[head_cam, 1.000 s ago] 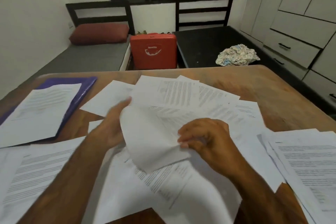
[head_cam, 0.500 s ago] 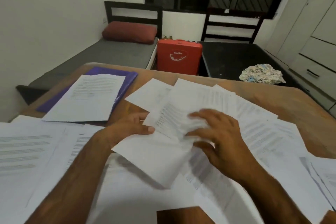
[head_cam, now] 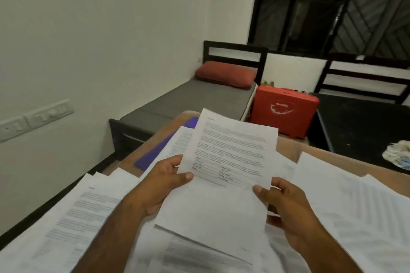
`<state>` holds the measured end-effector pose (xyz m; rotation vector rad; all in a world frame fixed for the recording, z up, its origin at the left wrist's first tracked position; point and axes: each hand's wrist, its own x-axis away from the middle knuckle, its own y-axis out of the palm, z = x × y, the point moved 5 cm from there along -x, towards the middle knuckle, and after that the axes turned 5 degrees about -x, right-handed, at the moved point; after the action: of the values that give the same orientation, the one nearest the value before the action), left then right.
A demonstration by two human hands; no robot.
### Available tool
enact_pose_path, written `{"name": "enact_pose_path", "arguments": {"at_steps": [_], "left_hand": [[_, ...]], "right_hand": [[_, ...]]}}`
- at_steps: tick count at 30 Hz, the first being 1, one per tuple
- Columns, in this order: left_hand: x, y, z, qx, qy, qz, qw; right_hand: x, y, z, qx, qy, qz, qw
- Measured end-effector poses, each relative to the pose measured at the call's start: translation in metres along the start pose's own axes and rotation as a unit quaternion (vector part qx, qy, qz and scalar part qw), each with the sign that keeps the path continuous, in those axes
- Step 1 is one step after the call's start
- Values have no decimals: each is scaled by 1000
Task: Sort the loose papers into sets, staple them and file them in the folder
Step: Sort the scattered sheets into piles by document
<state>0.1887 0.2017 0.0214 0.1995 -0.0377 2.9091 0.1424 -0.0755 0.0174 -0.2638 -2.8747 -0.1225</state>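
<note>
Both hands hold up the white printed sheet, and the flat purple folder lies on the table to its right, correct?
No. The head view shows the flat purple folder on the table left of the white printed sheet, which the left hand and right hand hold up.

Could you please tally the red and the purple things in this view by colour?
Red: 2, the pillow and the case
Purple: 1, the folder
Total: 3

Dim, greenish indoor light; blurred edges.
</note>
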Motion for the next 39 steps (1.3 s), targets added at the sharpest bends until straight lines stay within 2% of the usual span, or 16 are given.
{"name": "enact_pose_path", "arguments": {"at_steps": [4, 8, 9, 12, 13, 14, 17, 22, 27, 31, 34, 37, 39], "left_hand": [[-28, -37, 6, -53, -20, 50, 997], [-49, -67, 14, -165, -33, 150, 974], [-49, -71, 19, -227, -30, 179, 957], [-37, -72, 40, -453, -3, 272, 849], [-32, -65, 43, -476, 13, 271, 836], [-28, -54, 42, -478, 23, 253, 840], [-17, -7, 25, -454, 21, 162, 876], [-6, 79, 9, -439, 26, 73, 895], [5, 166, -6, -459, 104, 10, 882], [16, 212, -25, -529, 152, -18, 835], [28, 226, -47, -569, 126, -21, 812], [32, 219, -61, -563, 68, 14, 824], [31, 216, -62, -561, 52, 21, 826]], "right_hand": [[-46, 36, -6, 48, -8, 16, 999], [-95, 70, -3, 45, 2, 31, 999], [-109, 77, 2, 51, 0, 36, 998], [-138, 91, 16, 98, -2, 51, 994], [-142, 94, 18, 111, -6, 55, 992], [-144, 94, 19, 121, -13, 63, 991], [-131, 86, 12, 183, -64, 95, 976], [-75, 41, 17, 280, -111, 168, 939], [-10, -33, 17, 346, -130, 155, 916], [35, -121, 22, 390, -132, 178, 894], [63, -181, 32, 428, -108, 197, 875], [68, -204, 44, 420, -105, 166, 886], [64, -201, 45, 404, -132, 135, 895]]}}
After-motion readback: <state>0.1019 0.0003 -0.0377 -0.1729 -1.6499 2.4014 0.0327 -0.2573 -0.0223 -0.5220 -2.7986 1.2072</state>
